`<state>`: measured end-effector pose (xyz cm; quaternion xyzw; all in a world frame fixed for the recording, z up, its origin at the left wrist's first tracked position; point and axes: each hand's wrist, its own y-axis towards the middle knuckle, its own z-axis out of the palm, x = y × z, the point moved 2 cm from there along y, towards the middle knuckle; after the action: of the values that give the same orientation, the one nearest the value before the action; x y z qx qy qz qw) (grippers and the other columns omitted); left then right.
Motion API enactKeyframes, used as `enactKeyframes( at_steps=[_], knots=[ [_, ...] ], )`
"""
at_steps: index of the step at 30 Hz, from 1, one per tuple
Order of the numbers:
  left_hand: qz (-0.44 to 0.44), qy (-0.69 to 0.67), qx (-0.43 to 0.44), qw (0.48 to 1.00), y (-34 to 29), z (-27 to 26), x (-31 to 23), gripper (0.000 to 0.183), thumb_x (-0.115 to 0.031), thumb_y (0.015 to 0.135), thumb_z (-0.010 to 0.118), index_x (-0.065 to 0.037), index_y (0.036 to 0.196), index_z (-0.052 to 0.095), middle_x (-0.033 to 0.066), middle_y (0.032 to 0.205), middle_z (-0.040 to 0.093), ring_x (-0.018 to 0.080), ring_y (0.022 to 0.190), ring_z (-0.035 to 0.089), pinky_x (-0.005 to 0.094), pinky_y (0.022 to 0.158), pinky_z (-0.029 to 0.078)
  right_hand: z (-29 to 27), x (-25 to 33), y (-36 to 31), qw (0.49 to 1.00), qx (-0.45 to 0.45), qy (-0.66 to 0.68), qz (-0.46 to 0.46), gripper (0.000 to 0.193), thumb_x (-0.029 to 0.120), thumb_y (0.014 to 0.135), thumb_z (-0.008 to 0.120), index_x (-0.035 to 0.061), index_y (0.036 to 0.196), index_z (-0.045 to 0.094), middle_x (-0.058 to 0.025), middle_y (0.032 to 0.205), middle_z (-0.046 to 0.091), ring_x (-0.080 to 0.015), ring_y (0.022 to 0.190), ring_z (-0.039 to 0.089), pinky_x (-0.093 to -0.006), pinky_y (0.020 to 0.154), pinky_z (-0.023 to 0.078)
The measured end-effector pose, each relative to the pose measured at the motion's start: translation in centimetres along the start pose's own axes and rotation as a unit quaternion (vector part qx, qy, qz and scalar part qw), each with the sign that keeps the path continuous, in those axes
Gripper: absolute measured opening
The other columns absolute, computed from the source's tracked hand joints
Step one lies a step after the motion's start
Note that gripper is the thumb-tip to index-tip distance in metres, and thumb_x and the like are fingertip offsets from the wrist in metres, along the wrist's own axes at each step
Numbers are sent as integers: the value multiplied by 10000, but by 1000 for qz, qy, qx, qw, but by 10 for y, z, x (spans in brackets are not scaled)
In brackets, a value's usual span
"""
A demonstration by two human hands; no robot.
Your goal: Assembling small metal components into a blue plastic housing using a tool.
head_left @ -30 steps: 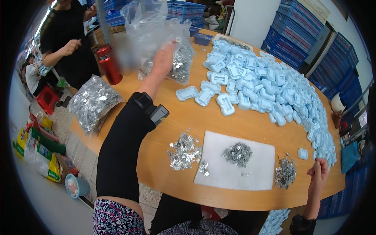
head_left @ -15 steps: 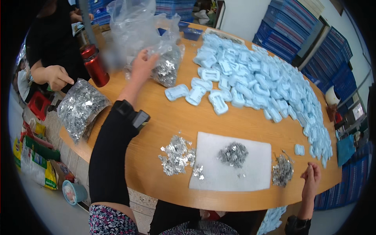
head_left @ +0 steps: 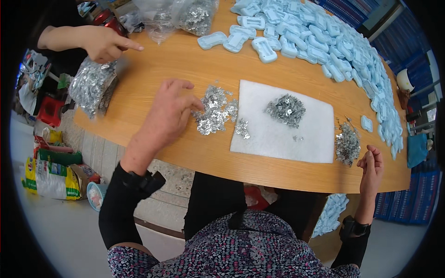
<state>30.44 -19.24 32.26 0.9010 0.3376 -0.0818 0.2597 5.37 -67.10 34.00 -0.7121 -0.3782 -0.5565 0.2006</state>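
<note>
My left hand [head_left: 170, 111] is over the table, its fingers apart and holding nothing, with the fingertips at the left edge of a loose pile of small shiny metal plates [head_left: 214, 113]. At the table's right front edge is my right hand [head_left: 371, 170], its fingers curled and thumb pressed in; anything between them is too small to make out. Beside it lies a pile of small dark-grey metal parts [head_left: 347, 143]. Between the hands, a white foam sheet [head_left: 259, 139] bears another heap of metal pieces [head_left: 286, 111], with a few stray plates at its left edge.
Another person's hand [head_left: 104, 44] points over the left side, near a clear bag of metal plates [head_left: 92, 85]. A second filled bag [head_left: 197, 18] and a red bottle [head_left: 109, 21] stand far left. Light-blue plastic shells [head_left: 320, 39] cover the far and right side.
My left hand has come back from the far clear bag to the near left metal pile. The other person's hand has reached further over the table. The view has tilted lower.
</note>
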Motion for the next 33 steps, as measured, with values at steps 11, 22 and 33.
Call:
enactKeyframes(
  at_steps=[11, 22, 33],
  knots=[
    [-179, 130, 59, 973, -48, 37, -22, 577, -364, 1025, 425, 56, 1420, 422, 280, 1528, 337, 466, 1454, 229, 567, 1169, 195, -17, -11, -24, 999, 2, 47, 3, 178, 151, 1025, 551, 15, 1129, 602, 5, 812, 553, -58, 677, 503, -218, 641, 451],
    [-140, -15, 108, 984, 39, 66, 13, 662, -466, 1052, 313, 40, 1476, 367, 225, 1565, 329, 365, 1491, 227, 470, 1209, 161, -37, -23, -52, 998, -12, 67, 7, 173, 145, 1014, 567, 16, 1119, 612, 6, 768, 541, -65, 671, 507, -231, 646, 460],
    [22, -45, 66, 997, 36, 62, -24, 324, -205, 864, 732, -68, 1155, 686, 162, 1278, 599, 344, 1256, 513, 407, 1053, 433, -60, -48, -69, 994, -46, 92, 45, 176, 146, 1013, 570, 14, 1118, 616, 7, 760, 533, -64, 657, 497, -226, 622, 454]
  ],
)
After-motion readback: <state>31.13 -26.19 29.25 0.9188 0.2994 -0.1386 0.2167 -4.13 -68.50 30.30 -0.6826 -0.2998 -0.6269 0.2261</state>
